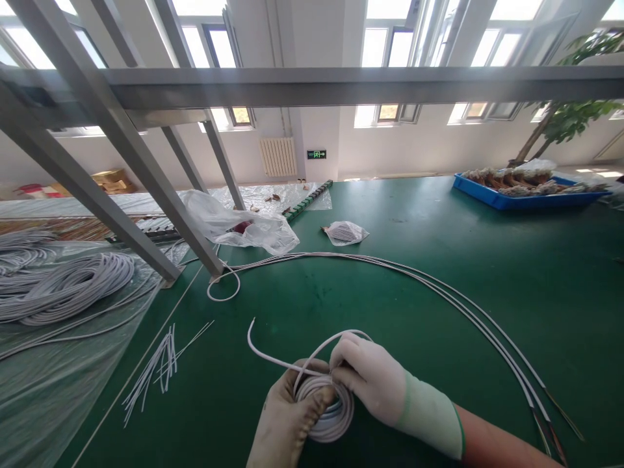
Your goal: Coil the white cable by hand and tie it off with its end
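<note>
My left hand (297, 409), in a worn, stained glove, grips a small coil of white cable (336, 422) with the thumb across its front. One loose cable end sticks out up and to the left of the coil. My right hand (368, 374), in a white glove with a pale green cuff, pinches at the coil's upper edge beside a loop of the cable. What lies between its fingertips is too small to make out. Both hands are close together above the green table (219, 416).
Long grey cables (390, 265) curve across the table, stripped wires at their right ends. Short cut ties (166, 357) lie to the left. Larger cable coils (73, 286), a metal frame (146, 169), a plastic bag (244, 224), a small packet (345, 233) and a blue tray (507, 198) surround them.
</note>
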Tool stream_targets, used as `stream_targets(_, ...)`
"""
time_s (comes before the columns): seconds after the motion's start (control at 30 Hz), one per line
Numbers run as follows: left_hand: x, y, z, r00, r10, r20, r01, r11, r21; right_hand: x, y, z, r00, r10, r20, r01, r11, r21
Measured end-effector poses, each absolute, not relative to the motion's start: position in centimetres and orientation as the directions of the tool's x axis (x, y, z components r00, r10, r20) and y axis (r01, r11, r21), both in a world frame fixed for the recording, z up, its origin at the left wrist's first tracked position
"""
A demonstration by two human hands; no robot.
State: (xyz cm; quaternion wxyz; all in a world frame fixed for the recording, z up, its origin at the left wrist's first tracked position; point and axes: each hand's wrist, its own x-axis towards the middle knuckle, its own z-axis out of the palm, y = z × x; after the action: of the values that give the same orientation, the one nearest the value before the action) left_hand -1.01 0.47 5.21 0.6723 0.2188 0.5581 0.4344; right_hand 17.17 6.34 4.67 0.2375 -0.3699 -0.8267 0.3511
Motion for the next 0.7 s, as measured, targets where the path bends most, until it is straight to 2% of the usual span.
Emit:
stream_targets(0.17,-0.5,0.3,6.0,-0.099,0.805,-0.585,-0.304,0.535,0.788,16.1,5.9,4.3,-0.615,0.761,0.207,0.531,0.593,-0.605)
stream_targets(0.23,-0.4,0.2,6.1,-0.157,0.811,-0.564,-0.252,0.519,0.817,15.8,5.8,4.2,-0.583,0.782,0.220,0.551,0.579,-0.600)
stream_targets(0.3,-0.5,0.0,6.2,-0.184,0.822,-0.539,-0.232,0.497,0.836,15.7,5.8,4.2,-0.545,0.812,0.208,0.516,0.520,-0.681)
stream_targets(0.4,-0.9,-0.3,6.3,-0.184,0.834,-0.519,-0.310,0.452,0.836,16.2,6.0,4.7,-0.541,0.835,0.102,0.380,0.350,-0.856)
stream_targets(0.5,-1.1,-0.3,6.5,-0.162,0.856,-0.490,-0.373,0.407,0.834,17.0,6.2,5.3,-0.576,0.816,0.043,0.268,0.238,-0.934)
stream_targets(0.57,-1.1,-0.2,6.5,-0.131,0.869,-0.477,-0.395,0.396,0.829,17.7,6.4,5.7,-0.551,0.827,0.114,0.187,0.255,-0.949)
stream_targets(0.7,-1.4,0.1,5.8,-0.094,0.858,-0.505,-0.417,0.427,0.803,19.4,7.8,6.6,-0.436,0.864,0.252,-0.092,0.236,-0.967)
